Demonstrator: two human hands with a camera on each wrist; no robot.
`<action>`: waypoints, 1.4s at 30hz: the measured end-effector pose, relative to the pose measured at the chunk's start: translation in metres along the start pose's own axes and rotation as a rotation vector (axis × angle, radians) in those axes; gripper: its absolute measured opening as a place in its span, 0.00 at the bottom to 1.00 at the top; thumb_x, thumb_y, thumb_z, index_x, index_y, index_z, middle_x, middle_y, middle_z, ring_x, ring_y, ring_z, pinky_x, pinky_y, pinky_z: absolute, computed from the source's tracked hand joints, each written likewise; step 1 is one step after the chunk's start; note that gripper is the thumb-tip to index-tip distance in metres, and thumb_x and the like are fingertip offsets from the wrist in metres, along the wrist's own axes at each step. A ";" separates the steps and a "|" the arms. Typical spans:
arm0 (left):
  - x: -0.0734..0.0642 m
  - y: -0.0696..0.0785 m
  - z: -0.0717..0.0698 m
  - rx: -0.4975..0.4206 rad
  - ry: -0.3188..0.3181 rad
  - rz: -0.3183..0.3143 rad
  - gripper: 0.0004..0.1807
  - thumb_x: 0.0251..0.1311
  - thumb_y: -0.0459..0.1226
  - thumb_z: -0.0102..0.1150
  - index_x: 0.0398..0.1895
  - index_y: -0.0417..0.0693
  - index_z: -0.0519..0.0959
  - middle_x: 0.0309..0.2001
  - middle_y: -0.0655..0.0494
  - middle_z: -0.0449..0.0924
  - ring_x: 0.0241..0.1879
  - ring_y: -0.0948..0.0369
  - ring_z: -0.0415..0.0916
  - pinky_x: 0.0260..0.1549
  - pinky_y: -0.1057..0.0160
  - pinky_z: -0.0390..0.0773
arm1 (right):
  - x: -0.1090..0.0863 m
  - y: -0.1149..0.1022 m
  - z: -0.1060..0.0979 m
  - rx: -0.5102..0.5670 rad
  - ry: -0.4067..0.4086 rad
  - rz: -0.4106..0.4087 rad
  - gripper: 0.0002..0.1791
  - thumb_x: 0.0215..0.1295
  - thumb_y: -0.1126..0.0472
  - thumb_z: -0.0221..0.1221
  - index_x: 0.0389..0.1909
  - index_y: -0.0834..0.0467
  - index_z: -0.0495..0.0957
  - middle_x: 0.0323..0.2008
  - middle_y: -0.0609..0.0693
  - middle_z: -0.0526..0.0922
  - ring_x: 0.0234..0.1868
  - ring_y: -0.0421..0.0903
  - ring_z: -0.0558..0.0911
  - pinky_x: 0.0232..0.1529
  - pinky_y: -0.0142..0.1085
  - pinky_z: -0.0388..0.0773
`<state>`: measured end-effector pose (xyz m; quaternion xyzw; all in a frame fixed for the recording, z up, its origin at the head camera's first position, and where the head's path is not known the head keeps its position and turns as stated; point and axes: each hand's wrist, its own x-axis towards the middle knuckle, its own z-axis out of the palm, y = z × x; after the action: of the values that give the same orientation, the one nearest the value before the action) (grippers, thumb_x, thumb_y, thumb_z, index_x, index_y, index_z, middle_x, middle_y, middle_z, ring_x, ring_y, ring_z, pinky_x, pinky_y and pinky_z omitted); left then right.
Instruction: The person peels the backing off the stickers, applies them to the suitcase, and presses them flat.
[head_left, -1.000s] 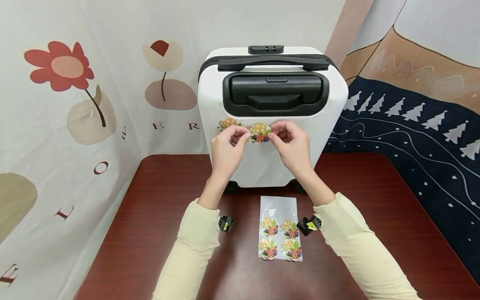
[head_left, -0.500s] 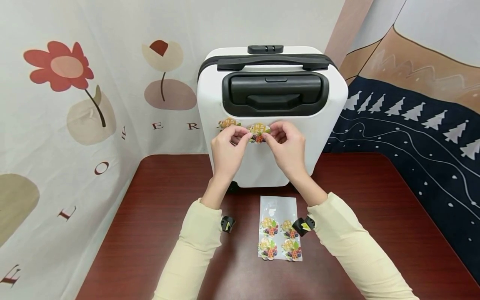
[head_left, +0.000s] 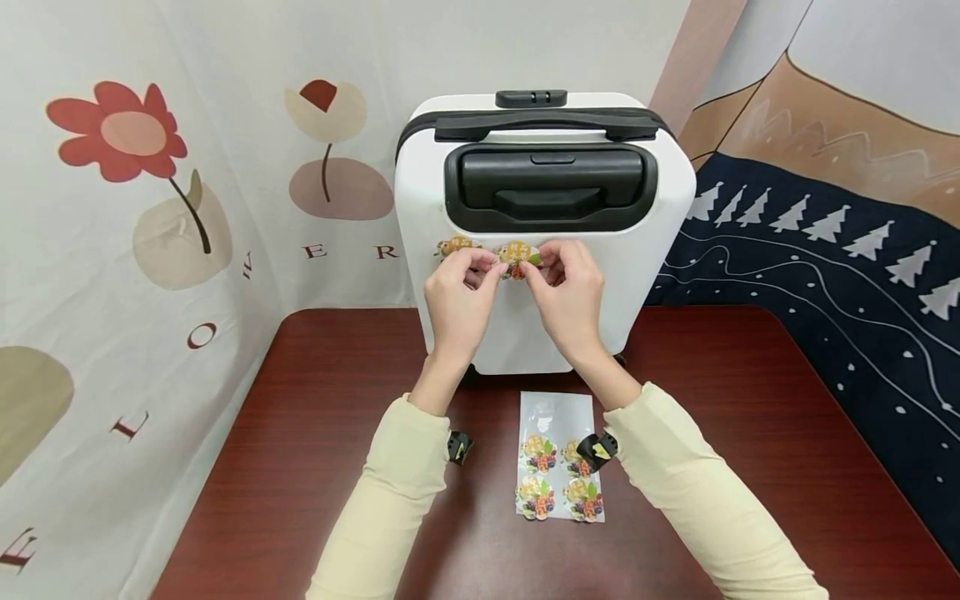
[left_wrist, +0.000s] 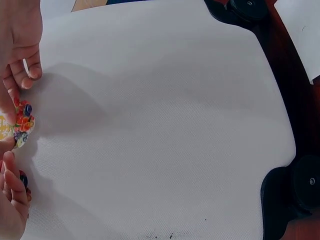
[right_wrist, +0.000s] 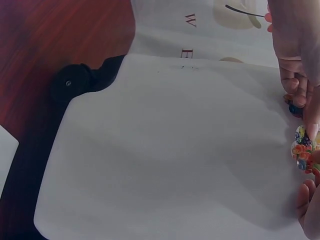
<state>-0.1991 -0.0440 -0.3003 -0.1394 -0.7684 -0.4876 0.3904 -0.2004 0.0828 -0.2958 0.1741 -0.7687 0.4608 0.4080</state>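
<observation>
A fruit-print sticker [head_left: 517, 252] with a yellow top is held by both hands in front of the white suitcase [head_left: 525, 329]. My left hand [head_left: 459, 298] pinches its left edge, and my right hand [head_left: 572, 293] pinches the right side, thumb over its lower part. Whether the sticker touches the shell I cannot tell. A matching sticker [head_left: 455, 245] lies on the suitcase just left of it, partly behind my left fingers. In the left wrist view the held sticker [left_wrist: 25, 121] shows its berries at the left edge; the right wrist view has the sticker [right_wrist: 302, 150] at its right edge.
On the brown table [head_left: 322, 433] before the suitcase lies a sticker sheet [head_left: 555, 412] with several fruit stickers, partly under the right wrist camera. The suitcase's black handle recess [head_left: 551, 187] sits above the hands. Printed curtains stand behind and at both sides.
My right hand has shifted left, its thumb coming further over the sticker. The held sticker has risen slightly. My left hand has barely moved.
</observation>
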 end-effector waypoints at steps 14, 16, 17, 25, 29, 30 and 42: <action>0.001 0.001 0.002 0.043 0.032 0.015 0.07 0.51 0.34 0.65 0.27 0.37 0.80 0.25 0.49 0.77 0.21 0.59 0.73 0.25 0.64 0.74 | 0.001 0.001 0.005 -0.034 0.037 -0.031 0.09 0.51 0.69 0.65 0.28 0.68 0.73 0.26 0.58 0.73 0.22 0.48 0.70 0.25 0.32 0.66; 0.001 0.001 0.003 0.046 0.035 0.022 0.07 0.51 0.34 0.65 0.27 0.37 0.80 0.25 0.49 0.77 0.21 0.59 0.73 0.25 0.65 0.74 | 0.001 0.002 0.006 -0.037 0.038 -0.033 0.09 0.51 0.69 0.65 0.28 0.68 0.73 0.26 0.58 0.72 0.22 0.48 0.70 0.25 0.32 0.65; 0.001 0.001 0.003 0.047 0.038 0.026 0.07 0.51 0.34 0.65 0.27 0.37 0.80 0.25 0.49 0.77 0.21 0.59 0.73 0.25 0.65 0.74 | 0.001 0.002 0.006 -0.040 0.038 -0.033 0.09 0.51 0.69 0.64 0.28 0.68 0.73 0.26 0.58 0.72 0.22 0.48 0.70 0.25 0.32 0.65; 0.002 -0.001 0.006 0.074 0.067 0.046 0.06 0.52 0.34 0.65 0.26 0.38 0.80 0.25 0.50 0.77 0.20 0.60 0.73 0.24 0.66 0.73 | 0.002 0.001 0.008 -0.049 0.039 -0.041 0.09 0.52 0.69 0.64 0.27 0.67 0.73 0.26 0.58 0.71 0.23 0.49 0.70 0.25 0.32 0.65; 0.001 0.000 0.008 0.085 0.077 0.049 0.07 0.51 0.34 0.65 0.26 0.39 0.80 0.24 0.50 0.77 0.20 0.60 0.73 0.24 0.66 0.73 | 0.001 0.002 0.009 -0.048 0.040 -0.034 0.10 0.52 0.67 0.65 0.28 0.67 0.73 0.26 0.58 0.71 0.23 0.49 0.70 0.25 0.32 0.65; 0.001 0.000 0.008 0.089 0.079 0.051 0.07 0.51 0.34 0.65 0.26 0.39 0.80 0.24 0.50 0.77 0.20 0.60 0.73 0.24 0.66 0.73 | 0.001 0.002 0.009 -0.049 0.041 -0.031 0.10 0.51 0.67 0.65 0.28 0.67 0.73 0.26 0.58 0.71 0.23 0.49 0.70 0.25 0.33 0.65; -0.001 0.001 0.010 0.118 0.094 0.024 0.07 0.51 0.35 0.66 0.25 0.39 0.79 0.25 0.50 0.77 0.21 0.59 0.74 0.25 0.65 0.73 | 0.000 0.001 0.013 -0.082 0.057 -0.016 0.12 0.51 0.65 0.66 0.28 0.67 0.73 0.27 0.58 0.70 0.23 0.49 0.70 0.26 0.35 0.66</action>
<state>-0.2029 -0.0345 -0.3022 -0.1024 -0.7749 -0.4429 0.4391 -0.2069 0.0728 -0.2999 0.1504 -0.7735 0.4304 0.4403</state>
